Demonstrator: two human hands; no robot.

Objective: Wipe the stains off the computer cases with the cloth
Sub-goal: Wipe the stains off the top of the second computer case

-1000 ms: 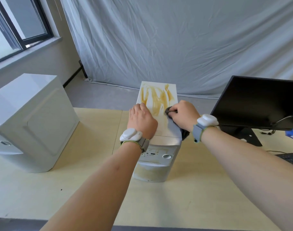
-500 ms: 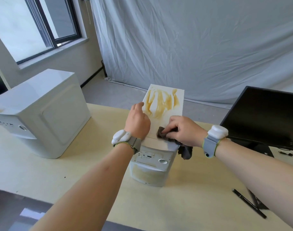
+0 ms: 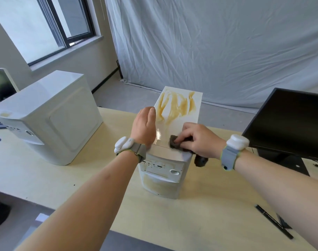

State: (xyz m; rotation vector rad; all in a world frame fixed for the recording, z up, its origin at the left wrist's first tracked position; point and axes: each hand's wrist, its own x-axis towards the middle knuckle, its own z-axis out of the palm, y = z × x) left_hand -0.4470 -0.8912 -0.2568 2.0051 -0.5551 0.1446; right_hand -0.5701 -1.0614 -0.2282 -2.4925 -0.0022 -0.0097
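A white computer case [image 3: 161,171] stands upright in the middle of the desk. Brown-yellow stains [image 3: 176,107] streak the far half of its top, and a paler smear shows on its lower front. My right hand [image 3: 200,140] grips a dark grey cloth [image 3: 174,144] and presses it on the near part of the top; a tail of cloth hangs off the right edge. My left hand [image 3: 145,125] rests flat against the case's left top edge with straight fingers. A second, larger white case [image 3: 51,116] stands at the left, with a faint yellow mark on its near top corner.
A black monitor [image 3: 288,122] on its stand sits close on the right. A black pen [image 3: 274,221] lies on the light wooden desk [image 3: 46,178] at the lower right. A keyboard edge shows at the far left. A white curtain hangs behind.
My right hand has drawn the cloth back toward the near end of the case top. My left hand has stayed at the left edge. The camera has come closer.
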